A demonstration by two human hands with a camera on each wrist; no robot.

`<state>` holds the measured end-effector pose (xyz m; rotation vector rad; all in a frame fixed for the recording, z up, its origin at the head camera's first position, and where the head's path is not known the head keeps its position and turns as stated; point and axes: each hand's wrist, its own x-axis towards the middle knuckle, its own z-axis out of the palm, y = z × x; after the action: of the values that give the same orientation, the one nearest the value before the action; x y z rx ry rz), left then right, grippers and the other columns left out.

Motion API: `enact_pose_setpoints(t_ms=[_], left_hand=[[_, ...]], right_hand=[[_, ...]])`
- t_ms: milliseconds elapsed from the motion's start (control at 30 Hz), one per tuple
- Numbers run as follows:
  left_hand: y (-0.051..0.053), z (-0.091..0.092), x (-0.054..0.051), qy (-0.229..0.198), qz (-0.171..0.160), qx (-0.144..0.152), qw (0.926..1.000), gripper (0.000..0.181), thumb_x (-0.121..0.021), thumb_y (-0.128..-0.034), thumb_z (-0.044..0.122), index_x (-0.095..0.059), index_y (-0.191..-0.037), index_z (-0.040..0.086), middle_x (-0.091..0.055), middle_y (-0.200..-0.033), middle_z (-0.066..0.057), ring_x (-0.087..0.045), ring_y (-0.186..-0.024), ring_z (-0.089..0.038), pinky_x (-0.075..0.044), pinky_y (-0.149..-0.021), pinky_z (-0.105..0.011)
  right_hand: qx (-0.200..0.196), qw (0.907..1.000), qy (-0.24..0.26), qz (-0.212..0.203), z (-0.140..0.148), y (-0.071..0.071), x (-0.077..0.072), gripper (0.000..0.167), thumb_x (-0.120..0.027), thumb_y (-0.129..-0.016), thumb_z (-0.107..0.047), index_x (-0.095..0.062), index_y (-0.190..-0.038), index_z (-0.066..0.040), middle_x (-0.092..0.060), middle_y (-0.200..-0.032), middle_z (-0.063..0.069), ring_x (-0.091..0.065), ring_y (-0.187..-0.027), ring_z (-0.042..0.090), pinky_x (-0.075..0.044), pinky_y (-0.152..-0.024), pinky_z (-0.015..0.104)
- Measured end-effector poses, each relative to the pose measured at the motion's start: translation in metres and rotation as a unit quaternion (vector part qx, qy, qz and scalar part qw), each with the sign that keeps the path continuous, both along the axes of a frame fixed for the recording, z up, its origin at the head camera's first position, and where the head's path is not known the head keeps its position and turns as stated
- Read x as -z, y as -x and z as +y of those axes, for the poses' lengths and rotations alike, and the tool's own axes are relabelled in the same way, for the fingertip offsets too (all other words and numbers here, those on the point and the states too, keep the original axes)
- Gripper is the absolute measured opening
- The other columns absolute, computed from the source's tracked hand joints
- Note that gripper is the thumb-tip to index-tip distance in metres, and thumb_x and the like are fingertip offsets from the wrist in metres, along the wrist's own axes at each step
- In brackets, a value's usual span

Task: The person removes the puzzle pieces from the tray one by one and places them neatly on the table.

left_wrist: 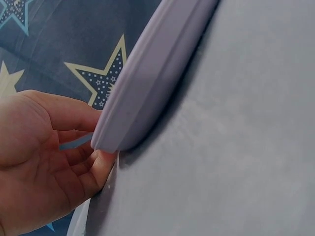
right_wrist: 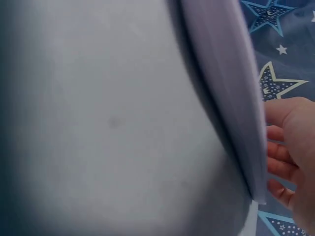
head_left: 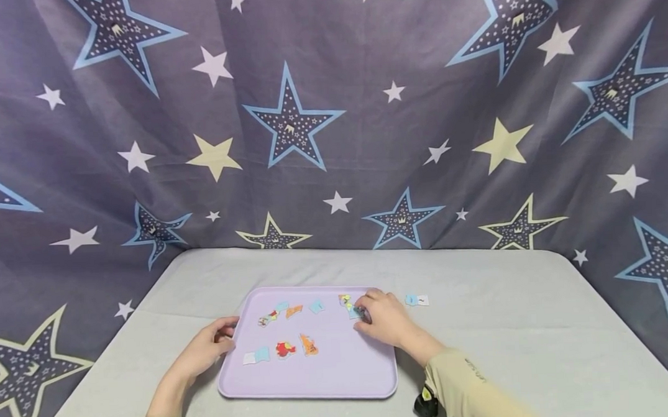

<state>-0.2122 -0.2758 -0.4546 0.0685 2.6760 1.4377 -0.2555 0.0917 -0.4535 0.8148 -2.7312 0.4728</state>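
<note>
A lilac tray [head_left: 341,376] lies on the table with several small picture pieces on it. My left hand [head_left: 197,353] holds its left rim; in the left wrist view that hand [left_wrist: 44,162] has its fingers curled at the tray edge [left_wrist: 142,78]. Over the tray's upper right part, my right hand [head_left: 389,318] pinches a small dark-and-blue piece [head_left: 363,313], partly hidden by the fingers, beside a yellow piece [head_left: 345,300]. The right wrist view shows the right hand [right_wrist: 298,147] beyond the tray's side [right_wrist: 226,64], its fingertips hidden.
Blue-and-white pieces [head_left: 256,355], a red piece [head_left: 286,348] and an orange piece [head_left: 309,344] lie in the tray's lower left half. More pieces lie along its upper part. Another blue-and-white piece [head_left: 416,300] rests on the table [head_left: 485,326] right of the tray. A star-patterned cloth [head_left: 322,190] hangs behind.
</note>
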Motion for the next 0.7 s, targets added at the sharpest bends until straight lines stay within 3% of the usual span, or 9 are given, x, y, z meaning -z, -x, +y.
enact_pose_setpoints(t_ms=[300, 700], left_hand=[[0.001, 0.002, 0.001, 0.005, -0.009, -0.008, 0.9999, 0.055, -0.055, -0.0761, -0.002, -0.042, -0.129, -0.006, -0.050, -0.104, -0.014, -0.046, -0.084, -0.016, -0.042, -0.067, -0.021], [0.001, 0.002, 0.001, 0.004, -0.009, -0.011, 0.9999, 0.055, -0.054, -0.0762, -0.002, -0.041, -0.130, -0.005, -0.049, -0.105, -0.014, -0.045, -0.083, -0.016, -0.041, -0.065, -0.021]], right_hand=[[0.043, 0.9974, 0.047, -0.034, -0.005, 0.006, 0.006, 0.042, -0.075, -0.066, -0.043, -0.068, -0.093, -0.012, -0.057, -0.085, -0.003, -0.053, -0.081, 0.015, -0.043, -0.074, 0.034], [0.060, 0.9907, 0.094, -0.078, -0.009, 0.016, 0.011, 0.022, -0.076, -0.067, -0.034, -0.067, -0.082, -0.020, -0.053, -0.072, -0.011, -0.046, -0.068, 0.004, -0.038, -0.064, 0.023]])
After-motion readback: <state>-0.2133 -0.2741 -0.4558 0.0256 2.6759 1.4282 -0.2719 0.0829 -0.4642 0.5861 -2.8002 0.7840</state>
